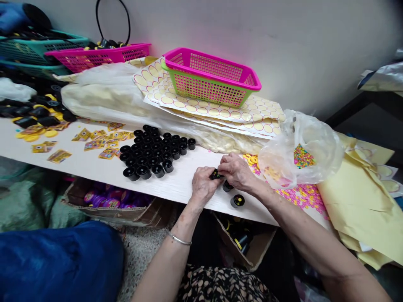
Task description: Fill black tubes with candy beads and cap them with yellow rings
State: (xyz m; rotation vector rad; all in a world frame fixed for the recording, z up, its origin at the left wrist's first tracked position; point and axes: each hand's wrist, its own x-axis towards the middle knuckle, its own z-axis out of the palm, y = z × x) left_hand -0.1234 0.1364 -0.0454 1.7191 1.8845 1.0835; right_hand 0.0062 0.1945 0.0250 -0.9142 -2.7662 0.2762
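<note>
My left hand (202,183) grips a small black cup (215,174) near the table's front edge. Bright bits show inside it. Over its rim, my right hand (236,171) has its fingers pinched together; what they hold, if anything, is hidden. Just below my right hand stands a second black cup (227,186), partly covered. Closer to the edge is another black cup (237,201) with coloured pieces in it. To the left, several more black cups (143,172) stand upright in a packed group.
Pink and yellow pieces (297,195) lie scattered at right beside a clear plastic bag (273,155) with coloured beads (302,157). A pink and green basket (214,79) rests on sticker sheets (189,108) behind. Small printed packets (94,144) lie at left. An open carton (252,251) sits below the table.
</note>
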